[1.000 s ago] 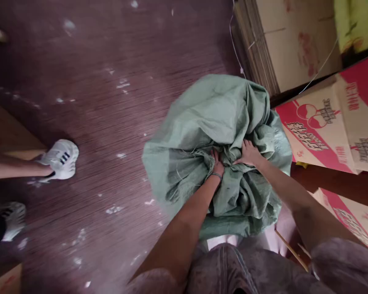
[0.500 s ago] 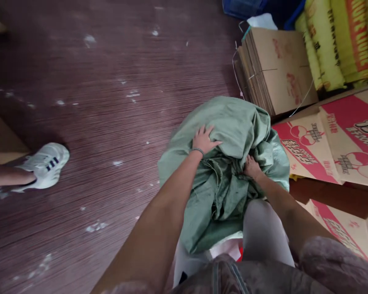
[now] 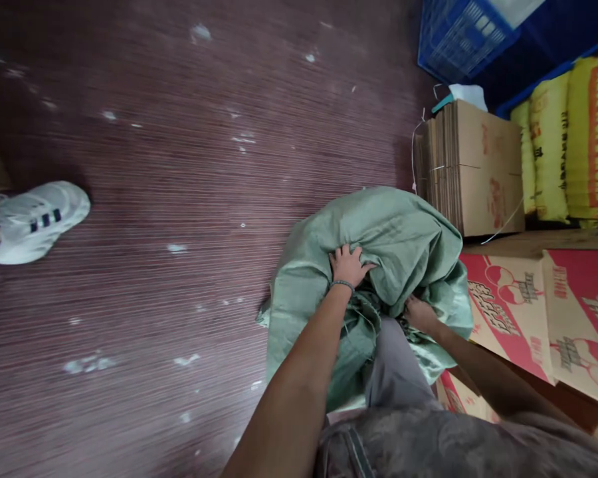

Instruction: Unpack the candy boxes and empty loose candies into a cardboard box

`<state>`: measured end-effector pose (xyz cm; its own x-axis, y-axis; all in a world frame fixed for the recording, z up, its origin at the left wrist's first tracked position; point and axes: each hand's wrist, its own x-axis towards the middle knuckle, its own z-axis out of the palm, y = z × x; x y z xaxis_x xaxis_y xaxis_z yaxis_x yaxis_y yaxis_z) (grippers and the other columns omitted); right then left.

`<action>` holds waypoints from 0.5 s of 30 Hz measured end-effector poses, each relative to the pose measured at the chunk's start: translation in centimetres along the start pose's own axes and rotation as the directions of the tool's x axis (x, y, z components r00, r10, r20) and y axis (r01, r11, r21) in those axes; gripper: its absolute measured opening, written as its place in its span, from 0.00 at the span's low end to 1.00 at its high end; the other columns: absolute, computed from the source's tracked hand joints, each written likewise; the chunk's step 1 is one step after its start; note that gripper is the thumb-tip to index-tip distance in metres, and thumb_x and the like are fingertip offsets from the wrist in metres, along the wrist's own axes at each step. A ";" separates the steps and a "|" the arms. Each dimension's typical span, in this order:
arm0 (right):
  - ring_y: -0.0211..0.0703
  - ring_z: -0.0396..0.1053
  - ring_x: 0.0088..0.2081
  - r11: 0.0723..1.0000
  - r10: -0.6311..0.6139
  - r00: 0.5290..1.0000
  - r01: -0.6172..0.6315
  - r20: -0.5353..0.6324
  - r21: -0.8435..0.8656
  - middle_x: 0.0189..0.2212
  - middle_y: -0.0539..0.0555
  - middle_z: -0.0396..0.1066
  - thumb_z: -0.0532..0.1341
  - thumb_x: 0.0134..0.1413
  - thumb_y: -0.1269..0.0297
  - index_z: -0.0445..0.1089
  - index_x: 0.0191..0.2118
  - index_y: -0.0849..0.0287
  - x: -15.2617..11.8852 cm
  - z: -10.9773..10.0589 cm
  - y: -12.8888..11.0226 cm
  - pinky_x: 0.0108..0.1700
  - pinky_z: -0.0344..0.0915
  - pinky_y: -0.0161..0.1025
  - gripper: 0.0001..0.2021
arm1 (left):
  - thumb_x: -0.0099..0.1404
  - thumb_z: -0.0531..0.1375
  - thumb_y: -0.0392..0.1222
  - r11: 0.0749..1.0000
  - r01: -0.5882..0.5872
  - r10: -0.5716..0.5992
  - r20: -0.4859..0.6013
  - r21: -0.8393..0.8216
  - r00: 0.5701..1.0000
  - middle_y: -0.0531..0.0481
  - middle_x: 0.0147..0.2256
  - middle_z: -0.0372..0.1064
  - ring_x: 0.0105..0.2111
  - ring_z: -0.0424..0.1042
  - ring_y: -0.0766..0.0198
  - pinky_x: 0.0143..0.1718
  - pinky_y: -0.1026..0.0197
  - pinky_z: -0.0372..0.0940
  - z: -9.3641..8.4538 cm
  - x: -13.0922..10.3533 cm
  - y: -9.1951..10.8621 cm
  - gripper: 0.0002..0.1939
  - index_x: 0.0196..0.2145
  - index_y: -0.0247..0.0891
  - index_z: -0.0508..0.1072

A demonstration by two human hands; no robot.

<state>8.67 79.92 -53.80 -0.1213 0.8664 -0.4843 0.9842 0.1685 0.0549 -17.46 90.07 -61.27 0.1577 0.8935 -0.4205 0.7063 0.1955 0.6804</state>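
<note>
A large green woven sack (image 3: 398, 226), bulging and wrinkled, rests on the floor against my legs. My left hand (image 3: 349, 267) presses on its upper side with fingers spread, a dark bracelet on the wrist. Further right, my right hand (image 3: 419, 313) has its fingers curled into the sack's folds. Part of those fingers is hidden by the cloth. Loose gathered fabric bunches up between my hands, beside my knee.
Red and tan printed cartons (image 3: 508, 292) stand at the right. Behind them are tied flat cardboard (image 3: 488, 166), yellow bags (image 3: 551, 146) and a blue crate (image 3: 458, 40). Another person's white shoe (image 3: 40, 219) is on the striped floor (image 3: 179, 166) at the left.
The view has shifted, bringing more of the blue crate into sight. The sack's top has folded over toward me, and my knee presses further into it. Both hands remain on the sack.
</note>
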 end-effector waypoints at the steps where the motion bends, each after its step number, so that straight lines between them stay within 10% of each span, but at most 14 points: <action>1: 0.54 0.73 0.41 1.000 -0.019 0.998 0.018 -0.056 -0.016 0.38 0.60 0.76 0.61 0.60 0.60 0.77 0.42 0.55 0.9 -1.8 0.8 0.44 0.71 0.47 0.10 | 0.70 0.59 0.66 1.000 0.015 -0.015 -0.002 -0.002 1.000 0.35 0.61 0.65 0.58 0.62 0.40 0.63 0.36 0.57 0.7 0.5 0.1 0.31 0.62 0.45 0.75; 6: 0.66 0.58 0.64 0.982 -0.109 0.876 0.022 -0.470 -0.187 0.59 0.68 0.64 0.58 0.66 0.44 0.72 0.61 0.59 12.7 -7.9 1.8 0.62 0.58 0.62 0.28 | 0.69 0.64 0.54 0.998 0.046 -0.044 -0.060 0.046 0.997 0.35 0.62 0.62 0.58 0.61 0.41 0.64 0.37 0.54 5.2 2.0 0.5 0.31 0.67 0.49 0.70; 10: 0.68 0.49 0.68 0.982 -0.098 0.916 0.026 -0.388 -0.186 0.64 0.66 0.56 0.57 0.67 0.45 0.74 0.60 0.53 22.0 -3.7 -0.1 0.64 0.49 0.66 0.25 | 0.68 0.63 0.47 0.994 0.071 -0.069 -0.033 0.084 0.997 0.36 0.64 0.60 0.61 0.59 0.41 0.66 0.37 0.51 7.9 3.6 -0.5 0.32 0.69 0.51 0.68; 15: 0.70 0.44 0.69 0.996 -0.083 0.918 0.066 -0.389 -0.057 0.65 0.64 0.55 0.57 0.65 0.49 0.75 0.59 0.52 25.9 2.5 -1.0 0.67 0.42 0.69 0.22 | 0.66 0.63 0.49 0.987 0.091 -0.094 0.013 0.135 0.995 0.33 0.65 0.59 0.62 0.59 0.39 0.64 0.37 0.54 8.9 6.2 -1.5 0.35 0.70 0.45 0.66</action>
<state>4.89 100.99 -68.56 -0.2432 0.9638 -0.1093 0.9651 0.2518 0.0727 -11.44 91.75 -70.26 0.0997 0.8657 -0.4906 0.8047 0.2199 0.5515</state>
